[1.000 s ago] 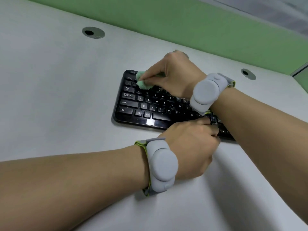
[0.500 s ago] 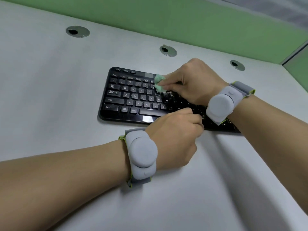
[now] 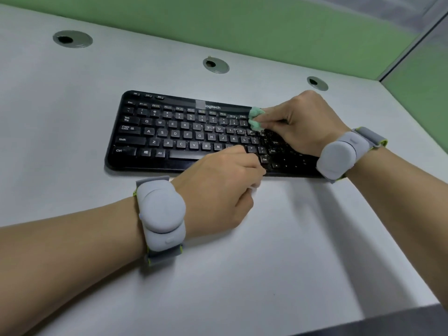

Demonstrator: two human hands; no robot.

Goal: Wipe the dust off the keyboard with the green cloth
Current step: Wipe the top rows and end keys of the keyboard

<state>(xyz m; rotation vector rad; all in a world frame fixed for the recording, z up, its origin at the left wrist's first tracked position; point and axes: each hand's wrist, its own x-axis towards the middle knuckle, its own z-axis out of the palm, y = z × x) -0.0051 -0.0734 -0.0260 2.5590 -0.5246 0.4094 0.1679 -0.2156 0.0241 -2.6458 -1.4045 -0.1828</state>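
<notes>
A black keyboard (image 3: 174,134) lies on the white desk (image 3: 278,251). My right hand (image 3: 303,122) pinches a small bunched green cloth (image 3: 255,118) and presses it on the upper keys right of the middle. Pale dust specks show on the keys under and right of that hand. My left hand (image 3: 218,185) rests curled at the keyboard's front edge, fingers on the lower keys and the rim, holding it in place. Both wrists wear grey bands.
Three round cable holes (image 3: 72,39) (image 3: 215,65) (image 3: 317,83) sit along the back of the desk. A green partition (image 3: 266,27) runs behind and to the right. The desk's front edge (image 3: 400,311) shows at lower right.
My right hand has slid the green cloth from the keyboard's top left corner across to its right part. The left hand has kept its place at the front edge.
</notes>
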